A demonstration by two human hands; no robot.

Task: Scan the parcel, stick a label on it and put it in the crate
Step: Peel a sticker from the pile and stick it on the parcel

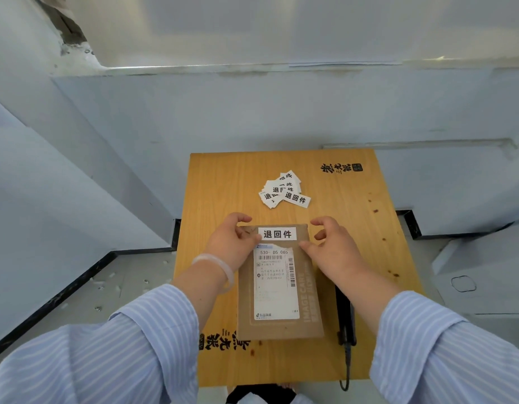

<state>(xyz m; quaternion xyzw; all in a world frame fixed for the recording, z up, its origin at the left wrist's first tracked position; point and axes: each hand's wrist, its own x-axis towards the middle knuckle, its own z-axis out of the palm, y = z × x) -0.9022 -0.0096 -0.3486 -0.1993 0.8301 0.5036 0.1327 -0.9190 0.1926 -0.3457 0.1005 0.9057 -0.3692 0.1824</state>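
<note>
Both forearms reach forward over the table (pixel 223 176). The left hand (pixel 232 243) and right hand (pixel 334 249) rest loosely curled on the parcel (pixel 281 328) at table centre, thumbs touching the label (pixel 277 234) at its 12 o'clock end, neither hand grasping anything. Spare labels (pixel 284 190) lie at 12 o'clock, a scanner (pixel 344 316) at 3.

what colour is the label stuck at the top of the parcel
White with bold black characters; the label sits at the far end of the brown parcel, clearest in the head view.

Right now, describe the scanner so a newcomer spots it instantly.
Find the yellow wooden table. A brown parcel lies near its front edge; the scanner sits just right of it. It's the only black thing there, long and slim, with a cable hanging off the table.
</note>
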